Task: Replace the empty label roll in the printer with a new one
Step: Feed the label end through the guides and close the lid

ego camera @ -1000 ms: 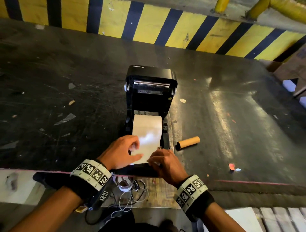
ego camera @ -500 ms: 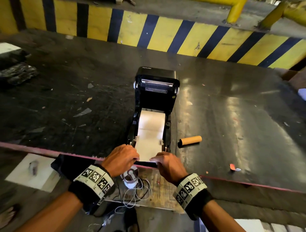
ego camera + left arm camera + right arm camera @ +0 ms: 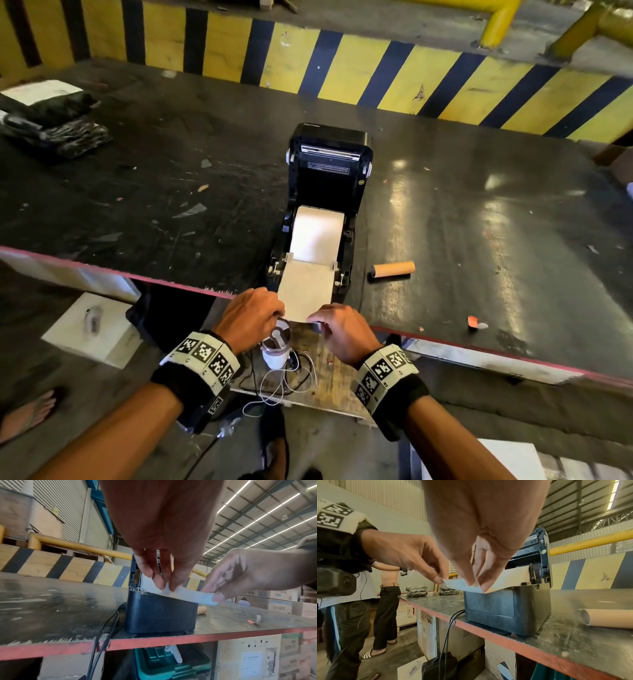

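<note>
A black label printer stands at the table's near edge with its lid raised. The new white label roll sits inside, and its paper strip runs out over the front past the edge. My left hand pinches the strip's left corner. My right hand pinches the right corner. The empty brown cardboard core lies on the table just right of the printer, also seen in the right wrist view.
The dark scuffed table has a red front edge. Black wrapped parcels lie at its far left. Cables hang from the printer's front. A green crate and boxes sit below. A person stands to the left.
Both hands have drawn the label strip out of the printer toward me, past the table edge. The strip is longer now; the core has not moved.
</note>
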